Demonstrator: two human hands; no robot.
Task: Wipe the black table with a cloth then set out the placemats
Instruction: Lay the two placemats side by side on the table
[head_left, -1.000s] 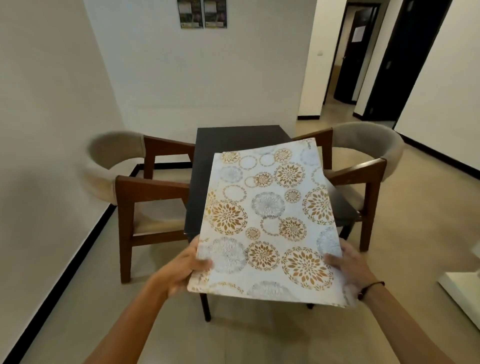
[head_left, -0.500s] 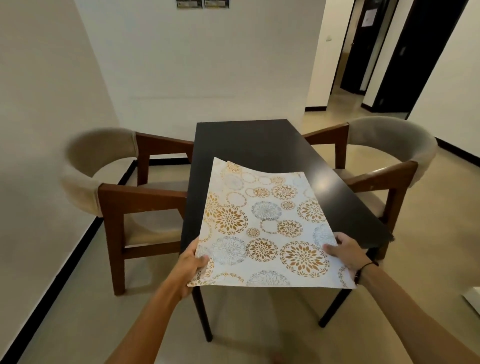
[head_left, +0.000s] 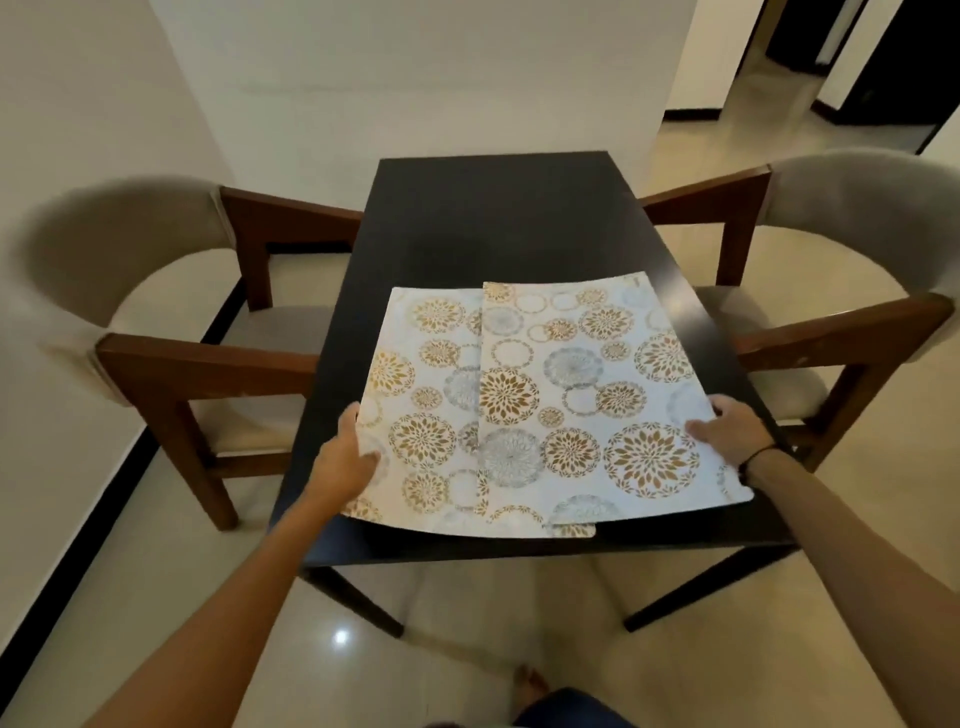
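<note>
The placemats (head_left: 545, 410), carried above the near end of the black table (head_left: 498, 218) half a second ago, now lie over its near half, fanned into two overlapping sheets. The left hand (head_left: 345, 457) grips the lower sheet's left edge. The right hand (head_left: 730, 434) grips the upper sheet's right edge.

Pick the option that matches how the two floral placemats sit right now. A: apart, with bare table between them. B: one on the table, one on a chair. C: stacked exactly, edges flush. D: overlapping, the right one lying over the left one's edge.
D: the right placemat lies over the inner edge of the left placemat on the black table, each held by a hand.
</note>
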